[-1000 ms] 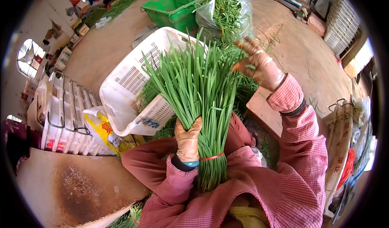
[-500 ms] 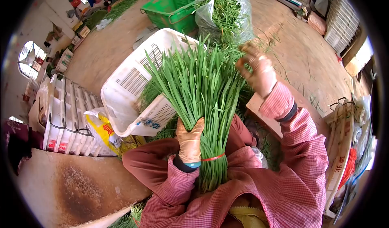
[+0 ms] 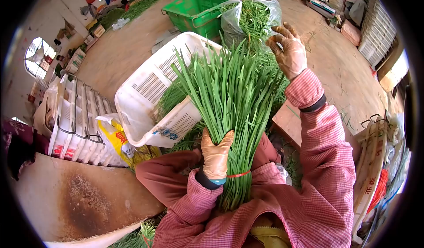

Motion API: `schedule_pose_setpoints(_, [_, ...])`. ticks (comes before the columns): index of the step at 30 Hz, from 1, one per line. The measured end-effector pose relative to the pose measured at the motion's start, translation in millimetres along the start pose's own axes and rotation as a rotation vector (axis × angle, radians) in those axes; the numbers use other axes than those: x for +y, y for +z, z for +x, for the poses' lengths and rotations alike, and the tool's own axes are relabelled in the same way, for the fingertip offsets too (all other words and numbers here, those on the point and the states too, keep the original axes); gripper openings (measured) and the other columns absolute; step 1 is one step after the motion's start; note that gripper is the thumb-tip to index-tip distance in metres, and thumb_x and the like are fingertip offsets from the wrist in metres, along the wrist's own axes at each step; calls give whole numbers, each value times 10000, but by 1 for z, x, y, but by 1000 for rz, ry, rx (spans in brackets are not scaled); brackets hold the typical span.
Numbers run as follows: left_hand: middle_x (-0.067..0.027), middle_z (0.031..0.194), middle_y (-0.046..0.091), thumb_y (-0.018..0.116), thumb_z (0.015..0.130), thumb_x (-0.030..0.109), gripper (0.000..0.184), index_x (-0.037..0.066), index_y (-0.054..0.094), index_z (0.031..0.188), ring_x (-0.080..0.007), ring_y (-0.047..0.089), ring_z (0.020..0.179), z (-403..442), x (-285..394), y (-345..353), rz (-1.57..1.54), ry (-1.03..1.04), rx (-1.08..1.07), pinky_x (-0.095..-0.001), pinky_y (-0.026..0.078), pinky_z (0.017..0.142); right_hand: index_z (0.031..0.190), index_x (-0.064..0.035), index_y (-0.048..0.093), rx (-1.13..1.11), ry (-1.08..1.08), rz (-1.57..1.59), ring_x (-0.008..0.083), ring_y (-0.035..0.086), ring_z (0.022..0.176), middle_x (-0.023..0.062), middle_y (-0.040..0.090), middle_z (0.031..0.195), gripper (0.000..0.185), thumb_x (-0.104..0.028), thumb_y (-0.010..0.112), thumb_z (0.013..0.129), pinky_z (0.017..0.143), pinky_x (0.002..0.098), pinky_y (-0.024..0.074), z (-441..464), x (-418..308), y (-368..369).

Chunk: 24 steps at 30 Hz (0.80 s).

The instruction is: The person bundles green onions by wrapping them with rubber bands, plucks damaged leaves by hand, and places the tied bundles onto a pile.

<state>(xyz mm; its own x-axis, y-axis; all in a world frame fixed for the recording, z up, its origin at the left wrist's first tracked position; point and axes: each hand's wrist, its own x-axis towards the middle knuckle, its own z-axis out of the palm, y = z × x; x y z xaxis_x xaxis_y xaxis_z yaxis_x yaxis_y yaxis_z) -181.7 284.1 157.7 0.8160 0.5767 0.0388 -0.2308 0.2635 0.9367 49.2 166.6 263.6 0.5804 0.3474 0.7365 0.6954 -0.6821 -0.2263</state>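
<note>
The person wears a pink checked top (image 3: 327, 159) with dark cuffs (image 3: 314, 104), thin see-through gloves (image 3: 292, 59), and plain reddish-brown pants (image 3: 163, 177).

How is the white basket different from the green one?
The white basket has rows of little slots in its sides, but the green basket's sides look solid. The white basket has blue writing on it; I see none on the green basket. The white basket is near the person's knee, while the green basket is farther away. Both are open at the top.
</note>
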Motion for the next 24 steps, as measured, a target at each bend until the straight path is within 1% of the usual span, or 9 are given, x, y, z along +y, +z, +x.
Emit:
schedule_pose_setpoints(3, [-100,1097,497,493,749,-155,437,61,442,1125,-192,521,972,2,-5,-3,-190,-27,-40,-311,449,866,1150,-187,521,-340,-116,405,218,606,782,114,605,972,340,-132,516,815,717,283,499,7,-23,-34])
schedule_pose_setpoints(5, [-95,1108,490,472,752,-166,466,75,434,1150,-213,517,984,4,-11,-6,-365,-73,-84,-326,440,880,1257,-272,387,-606,-341,-145,223,617,659,117,619,881,454,-149,480,830,632,295,514,11,-50,-52])
schedule_pose_setpoints(6, [-95,1108,490,472,752,-166,466,75,434,1150,-213,517,984,3,-10,-5,-366,-76,-84,-326,440,880,1307,-264,295,-753,-391,-265,227,619,715,124,615,837,507,-136,441,839,638,321,505,12,-58,-50])
schedule_pose_setpoints(8, [-85,1119,486,456,753,-177,485,75,426,1166,-216,512,990,2,-6,1,-197,-56,-79,-325,439,879,1123,-135,489,-881,-347,-234,249,615,737,139,612,801,315,-117,482,809,649,335,500,14,-58,-23])
schedule_pose_setpoints(9, [-85,1119,486,456,753,-177,485,75,426,1166,-216,512,990,1,-2,4,-195,-56,-81,-325,439,879,992,-72,585,-709,-558,-251,254,613,717,147,610,768,212,-129,514,801,650,333,504,3,-45,-13])
schedule_pose_setpoints(13, [-76,1108,492,451,761,-176,474,71,426,1164,-194,515,978,0,2,7,-101,-60,-20,-308,450,859,957,-47,617,-293,52,385,148,598,629,104,640,799,168,-84,538,813,553,248,503,13,-15,-11])
schedule_pose_setpoints(16, [-82,1108,490,452,763,-172,474,72,422,1168,-193,514,980,1,-1,6,-65,-25,-53,-310,451,859,975,-32,605,-660,420,692,176,592,658,111,636,831,244,-135,628,755,561,243,512,11,-26,-48])
schedule_pose_setpoints(20, [-82,1105,491,455,758,-177,481,72,418,1167,-191,517,976,1,-2,10,-123,-39,-79,-310,449,865,841,-30,607,-788,-48,550,238,580,639,142,580,679,236,-197,686,694,574,344,441,-22,-31,-43])
schedule_pose_setpoints(24, [-74,1090,500,476,747,-177,472,63,434,1150,-174,522,960,1,-2,11,-80,-24,-71,-289,445,863,803,-86,592,-143,-158,79,233,568,579,99,588,682,97,-151,609,732,580,332,482,-23,8,-3])
